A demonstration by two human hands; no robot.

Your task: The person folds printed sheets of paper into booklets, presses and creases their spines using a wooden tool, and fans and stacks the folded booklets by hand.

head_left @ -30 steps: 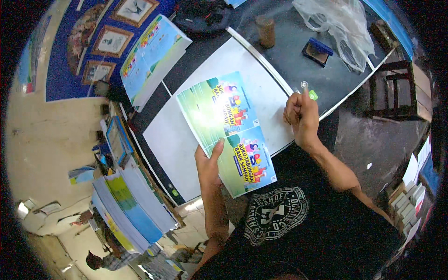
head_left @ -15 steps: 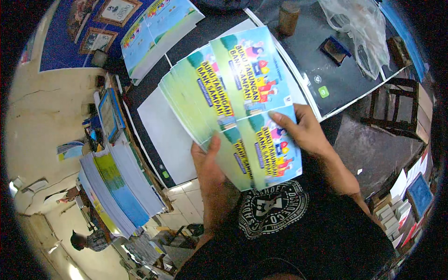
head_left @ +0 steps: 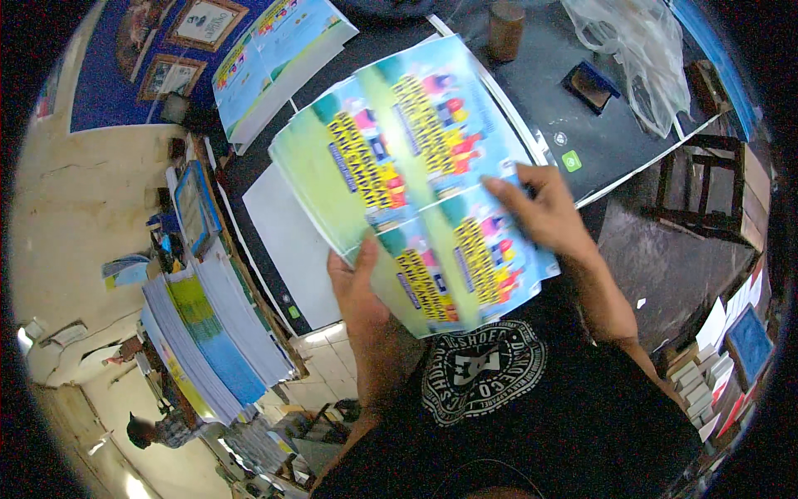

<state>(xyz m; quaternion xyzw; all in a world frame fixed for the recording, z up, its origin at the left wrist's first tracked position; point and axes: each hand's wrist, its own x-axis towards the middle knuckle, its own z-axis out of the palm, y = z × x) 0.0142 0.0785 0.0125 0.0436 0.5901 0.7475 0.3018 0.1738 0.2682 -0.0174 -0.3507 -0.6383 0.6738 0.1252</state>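
A stack of colourful printed sheets, green and light blue with repeated cover designs, is held up between both hands above the table. My left hand grips its lower left edge, thumb on top and the other fingers mostly hidden beneath. On the right edge, my right hand closes with its thumb over the printed face. The sheets are slightly fanned at the left and blurred by motion. Beneath them lies plain white paper on the black tabletop.
Another pile of printed sheets rests at the back left. A brown cylinder, a small dark box and a clear plastic bag are at the back right. Tall paper stacks stand left; a person is farther off.
The stack has shifted a little left and spread wider, so more of the lower left cover shows. Both hands still hold it; my left hand has moved slightly left.
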